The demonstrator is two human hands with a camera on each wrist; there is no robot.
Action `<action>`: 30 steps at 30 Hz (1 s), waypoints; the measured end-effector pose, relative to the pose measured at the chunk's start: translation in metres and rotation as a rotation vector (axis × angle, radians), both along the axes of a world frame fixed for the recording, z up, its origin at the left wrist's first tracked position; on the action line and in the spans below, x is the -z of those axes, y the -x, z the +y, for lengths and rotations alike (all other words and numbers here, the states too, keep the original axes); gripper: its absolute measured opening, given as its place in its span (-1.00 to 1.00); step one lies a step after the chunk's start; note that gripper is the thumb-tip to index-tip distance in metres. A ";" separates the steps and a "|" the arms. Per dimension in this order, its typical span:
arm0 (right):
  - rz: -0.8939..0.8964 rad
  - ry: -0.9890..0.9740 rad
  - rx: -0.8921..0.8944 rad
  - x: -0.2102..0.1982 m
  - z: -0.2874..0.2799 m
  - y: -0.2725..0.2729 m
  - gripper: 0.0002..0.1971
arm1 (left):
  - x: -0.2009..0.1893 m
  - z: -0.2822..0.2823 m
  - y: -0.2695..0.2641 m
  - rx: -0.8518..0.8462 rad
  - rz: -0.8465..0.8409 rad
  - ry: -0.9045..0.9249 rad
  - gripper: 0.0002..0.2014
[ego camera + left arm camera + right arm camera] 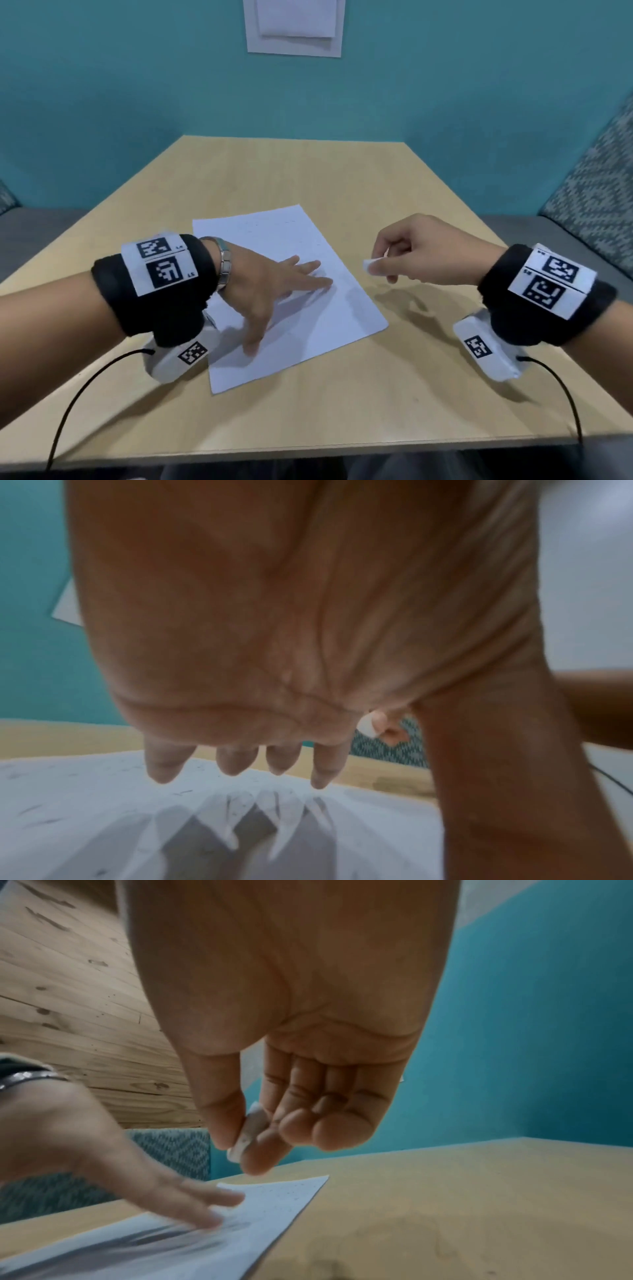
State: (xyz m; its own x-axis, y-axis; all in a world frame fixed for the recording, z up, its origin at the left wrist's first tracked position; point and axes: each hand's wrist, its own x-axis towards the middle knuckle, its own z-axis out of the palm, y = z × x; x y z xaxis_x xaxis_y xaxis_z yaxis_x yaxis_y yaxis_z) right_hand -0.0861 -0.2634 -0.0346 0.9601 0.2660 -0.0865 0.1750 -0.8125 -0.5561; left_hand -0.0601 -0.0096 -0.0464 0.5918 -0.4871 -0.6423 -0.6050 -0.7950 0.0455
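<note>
A white sheet of paper (291, 329) lies on the wooden table (308, 171), turned slightly, with faint pencil marks near its far end. My left hand (274, 291) lies flat on the sheet with straight, spread fingers (161, 767) touching the paper (68, 818). My right hand (411, 250) hovers above the table just right of the sheet and pinches a small white eraser (371, 265) between thumb and forefinger. The right wrist view shows the eraser (248, 1133) held a little above the sheet's far corner (291, 1191). The other fingers are curled.
The table's near edge (308, 452) runs in front of me. A teal wall (137, 102) stands behind the table, with a white paper holder (294, 27) mounted on it. Patterned seat cushions (596, 192) flank the table. Black cables (78, 394) trail from both wrist cameras.
</note>
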 end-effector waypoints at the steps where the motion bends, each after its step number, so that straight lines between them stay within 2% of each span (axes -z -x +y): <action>1: 0.008 0.004 -0.003 0.002 0.002 0.000 -0.82 | -0.003 0.000 0.000 -0.029 0.001 0.048 0.34; 4: 0.028 0.064 -0.045 0.011 0.013 0.000 -0.85 | -0.003 -0.015 0.002 -0.124 -0.078 0.185 0.19; 7: 0.026 0.132 -0.098 0.017 0.026 -0.004 -0.90 | 0.006 -0.032 0.002 -0.116 -0.104 0.165 0.09; 9: 0.009 0.179 -0.121 0.018 0.032 -0.006 -0.93 | 0.007 -0.034 0.000 -0.110 -0.075 0.162 0.08; 13: 0.011 0.208 -0.144 0.021 0.039 -0.012 -0.91 | 0.003 -0.026 -0.008 -0.108 -0.038 0.133 0.18; 21: 0.034 0.216 -0.196 0.024 0.050 -0.019 -0.88 | 0.011 -0.035 -0.003 -0.075 -0.097 0.105 0.06; 25: 0.150 0.197 -0.355 0.020 0.059 -0.010 -0.86 | 0.018 -0.034 -0.010 -0.068 -0.047 0.143 -0.09; 30: 0.097 0.195 -0.255 0.018 0.061 -0.025 -0.88 | 0.018 -0.035 -0.010 -0.087 -0.082 0.089 0.07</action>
